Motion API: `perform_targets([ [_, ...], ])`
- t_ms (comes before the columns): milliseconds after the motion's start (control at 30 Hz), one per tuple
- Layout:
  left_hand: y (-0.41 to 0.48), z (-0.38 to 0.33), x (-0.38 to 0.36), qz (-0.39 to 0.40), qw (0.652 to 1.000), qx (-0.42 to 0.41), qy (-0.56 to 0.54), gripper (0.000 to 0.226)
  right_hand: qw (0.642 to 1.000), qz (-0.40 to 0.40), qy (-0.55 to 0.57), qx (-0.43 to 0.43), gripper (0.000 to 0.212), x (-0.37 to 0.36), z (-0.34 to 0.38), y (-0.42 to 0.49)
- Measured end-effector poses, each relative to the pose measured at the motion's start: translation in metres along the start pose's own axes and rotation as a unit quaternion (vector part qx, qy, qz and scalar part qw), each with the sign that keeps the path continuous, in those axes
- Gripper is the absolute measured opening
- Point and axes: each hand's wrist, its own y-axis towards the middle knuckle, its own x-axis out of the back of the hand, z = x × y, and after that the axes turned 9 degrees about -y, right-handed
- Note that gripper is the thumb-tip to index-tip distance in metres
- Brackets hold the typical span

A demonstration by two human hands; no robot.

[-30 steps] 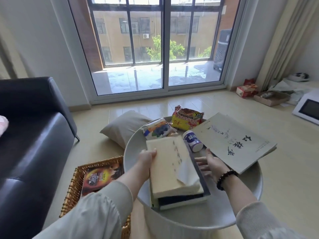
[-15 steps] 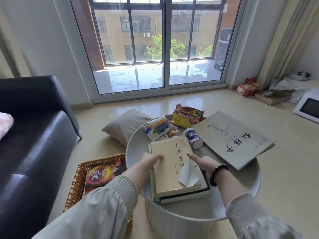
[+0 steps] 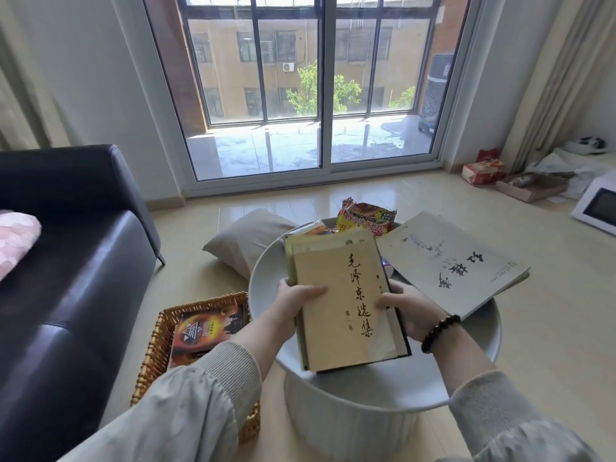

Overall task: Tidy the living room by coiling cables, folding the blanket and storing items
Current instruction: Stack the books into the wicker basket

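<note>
Both hands, left (image 3: 296, 300) and right (image 3: 408, 310), gripped a stack of books (image 3: 343, 301) by its sides, tilted above the round table (image 3: 473, 378), basket (image 3: 156, 355) at near left.

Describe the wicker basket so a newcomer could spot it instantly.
Start at the black sofa on the left; between it and the round white table, on the floor, sits the wicker basket. It is the only woven, golden-brown container, and a dark orange-printed book lies inside it.
</note>
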Motion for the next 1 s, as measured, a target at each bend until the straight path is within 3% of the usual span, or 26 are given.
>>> perform_targets([
  [67, -0.003, -0.009, -0.003, 0.035, 0.998, -0.051, -0.022, 0.082, 0.998, -0.007, 0.001, 0.068, 0.048, -0.001, 0.006, -0.009],
  [200, -0.006, -0.023, -0.004, 0.055, 0.989, -0.136, 0.026, 0.083, 0.973, -0.106, -0.122, 0.163, 0.062, -0.010, 0.007, -0.017],
  [333, -0.010, -0.016, -0.006, 0.063, 0.977, -0.152, 0.135, 0.082, 0.966, -0.135, -0.151, 0.160, 0.070, -0.020, -0.005, -0.015],
  [433, -0.007, -0.011, -0.005, 0.080, 0.971, -0.181, 0.135, 0.099, 0.970, -0.139, -0.135, 0.144, 0.078, -0.018, -0.008, -0.015],
  [567, -0.009, -0.007, -0.007, 0.123, 0.971, -0.182, 0.091, 0.103, 0.971, -0.156, -0.141, 0.114, 0.096, -0.027, -0.019, -0.008],
  [767, -0.006, 0.001, -0.019, 0.117, 0.974, -0.197, 0.002, 0.106, 0.952, -0.176, -0.230, 0.099, 0.092, -0.029, -0.030, -0.001],
  [933, 0.001, 0.011, -0.016, 0.045, 0.975, -0.197, 0.090, 0.090, 0.944, -0.165, -0.272, 0.092, 0.083, -0.014, -0.032, 0.002],
  [1000, 0.003, 0.007, -0.012, 0.035, 0.972, -0.197, 0.120, 0.082, 0.944, -0.168, -0.264, 0.101, 0.070, -0.009, -0.031, 0.005],
])
